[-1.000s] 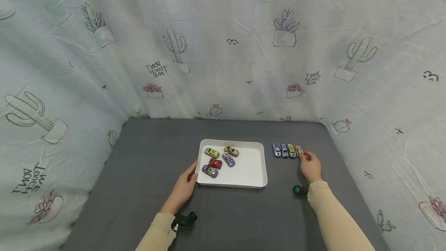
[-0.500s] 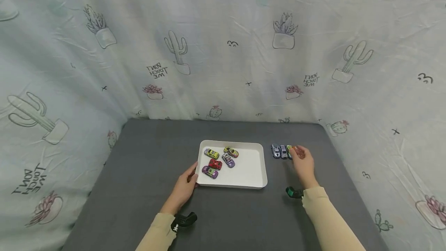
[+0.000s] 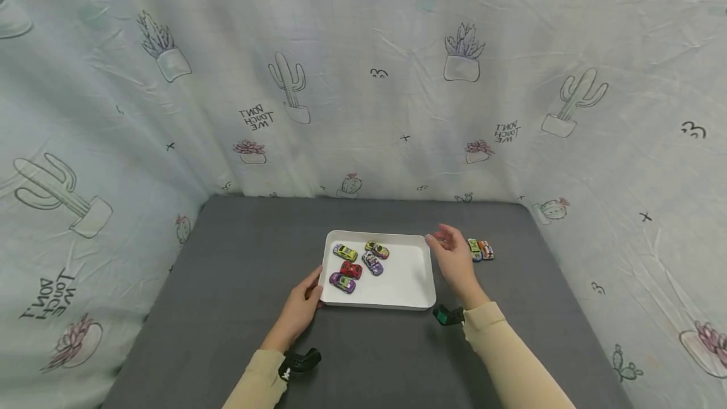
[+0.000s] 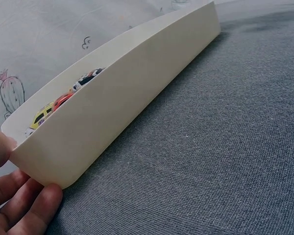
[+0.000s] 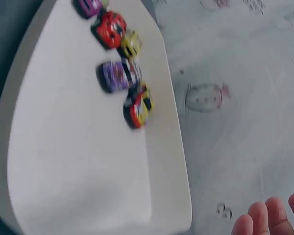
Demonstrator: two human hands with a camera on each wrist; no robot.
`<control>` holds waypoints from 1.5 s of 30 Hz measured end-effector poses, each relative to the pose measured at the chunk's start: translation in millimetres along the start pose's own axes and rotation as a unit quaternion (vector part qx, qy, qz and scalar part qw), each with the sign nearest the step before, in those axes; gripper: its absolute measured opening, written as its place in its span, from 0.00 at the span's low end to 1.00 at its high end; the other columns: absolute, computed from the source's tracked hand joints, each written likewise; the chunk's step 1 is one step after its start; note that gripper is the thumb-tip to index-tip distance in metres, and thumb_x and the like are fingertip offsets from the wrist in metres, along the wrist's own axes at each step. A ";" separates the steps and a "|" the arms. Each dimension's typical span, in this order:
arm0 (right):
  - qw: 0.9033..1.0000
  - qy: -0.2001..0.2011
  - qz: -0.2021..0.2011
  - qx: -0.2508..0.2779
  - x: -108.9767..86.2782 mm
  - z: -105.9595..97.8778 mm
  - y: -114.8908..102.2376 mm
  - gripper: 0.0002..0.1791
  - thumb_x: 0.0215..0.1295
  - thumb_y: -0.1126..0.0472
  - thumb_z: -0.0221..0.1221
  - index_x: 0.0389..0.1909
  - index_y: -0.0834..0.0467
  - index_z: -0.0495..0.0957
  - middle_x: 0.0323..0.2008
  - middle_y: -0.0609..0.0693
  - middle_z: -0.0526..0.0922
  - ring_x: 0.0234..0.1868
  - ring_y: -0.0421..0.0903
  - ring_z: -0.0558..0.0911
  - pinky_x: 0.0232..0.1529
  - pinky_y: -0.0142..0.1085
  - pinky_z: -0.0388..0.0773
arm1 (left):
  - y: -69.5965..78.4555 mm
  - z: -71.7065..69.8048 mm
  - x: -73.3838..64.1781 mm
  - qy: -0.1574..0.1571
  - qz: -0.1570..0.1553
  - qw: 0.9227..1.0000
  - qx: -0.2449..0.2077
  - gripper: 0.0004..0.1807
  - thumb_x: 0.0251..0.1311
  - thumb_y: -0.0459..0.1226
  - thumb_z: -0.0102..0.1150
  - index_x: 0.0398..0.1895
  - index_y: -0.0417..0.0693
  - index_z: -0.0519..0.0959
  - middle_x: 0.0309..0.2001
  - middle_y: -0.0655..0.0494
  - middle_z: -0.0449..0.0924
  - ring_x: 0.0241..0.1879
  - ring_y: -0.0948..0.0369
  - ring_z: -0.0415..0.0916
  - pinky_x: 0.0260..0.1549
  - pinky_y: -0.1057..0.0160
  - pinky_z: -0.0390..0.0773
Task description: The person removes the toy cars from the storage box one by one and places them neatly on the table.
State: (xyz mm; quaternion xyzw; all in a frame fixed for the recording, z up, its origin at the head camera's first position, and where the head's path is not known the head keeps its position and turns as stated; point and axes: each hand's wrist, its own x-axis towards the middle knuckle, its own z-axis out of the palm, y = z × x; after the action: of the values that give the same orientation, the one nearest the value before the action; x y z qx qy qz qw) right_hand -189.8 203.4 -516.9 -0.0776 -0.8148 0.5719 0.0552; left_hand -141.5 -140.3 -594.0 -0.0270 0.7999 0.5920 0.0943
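Note:
A white tray (image 3: 404, 276) lies on the grey table with several small toy cars in its left half. Among them are a red toy car (image 3: 351, 269), a purple toy car (image 3: 342, 282) and a yellow toy car (image 3: 345, 252). My left hand (image 3: 300, 305) grips the tray's near left corner, thumb at the rim and fingers against the outer wall. Beside the tray's right rim is my right hand (image 3: 454, 264), fingers relaxed and nothing visible in them. Just right of it stand a green toy car (image 3: 474, 250) and an orange-and-white toy car (image 3: 486, 250).
Grey cloth covers the table (image 3: 238, 245). A pale curtain (image 3: 363, 112) printed with cacti hangs behind it and along both sides. A black wrist strap (image 3: 303, 360) sits on the left wrist, and another black strap (image 3: 449, 315) on the right.
My right hand has moved left from the orange-and-white car to the tray's right rim. Two cars left of the green one are now hidden by it. My left hand stays put.

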 end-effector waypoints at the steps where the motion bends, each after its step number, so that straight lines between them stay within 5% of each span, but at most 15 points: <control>1: 1.000 -0.007 -0.002 0.002 -0.5 4.0 -1.3 0.40 0.61 0.38 0.61 0.68 0.54 0.63 0.58 0.54 0.71 0.56 0.50 0.72 0.54 0.47 0.74 | 0.2 -0.1 0.0 0.001 0.000 1.000 -0.002 0.28 0.74 0.36 0.46 0.75 0.60 0.59 0.57 0.46 0.72 0.50 0.55 0.74 0.43 0.60 0.80; 12: 0.998 -0.049 0.018 0.035 -3.8 43.0 1.5 0.36 0.60 0.43 0.65 0.65 0.54 0.68 0.56 0.55 0.74 0.55 0.51 0.75 0.55 0.48 0.73 | -0.5 -0.1 -0.2 0.001 0.001 1.000 -0.005 0.28 0.74 0.36 0.46 0.75 0.60 0.59 0.57 0.46 0.72 0.50 0.55 0.73 0.43 0.60 0.80; 24: 0.991 -0.107 0.081 0.013 -8.3 79.7 14.4 0.35 0.59 0.48 0.67 0.66 0.52 0.69 0.56 0.55 0.75 0.56 0.53 0.75 0.52 0.48 0.76 | -1.0 -0.7 0.0 0.002 -0.002 1.000 -0.002 0.28 0.74 0.37 0.47 0.74 0.61 0.59 0.58 0.46 0.71 0.50 0.55 0.73 0.44 0.60 0.80; 45: 0.983 -0.137 0.117 0.015 -4.9 106.3 31.0 0.27 0.58 0.57 0.68 0.59 0.58 0.75 0.49 0.56 0.77 0.49 0.50 0.76 0.49 0.44 0.74 | -0.6 -0.6 1.2 0.003 -0.003 1.000 -0.008 0.28 0.73 0.36 0.47 0.74 0.62 0.60 0.56 0.46 0.72 0.49 0.55 0.73 0.43 0.61 0.80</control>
State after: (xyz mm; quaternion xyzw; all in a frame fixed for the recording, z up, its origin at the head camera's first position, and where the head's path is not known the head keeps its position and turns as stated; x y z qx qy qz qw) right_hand -202.0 114.7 -582.2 -0.0923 -0.7915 0.5914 -0.1235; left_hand -142.6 -141.0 -594.6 -0.0318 0.7953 0.5981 0.0936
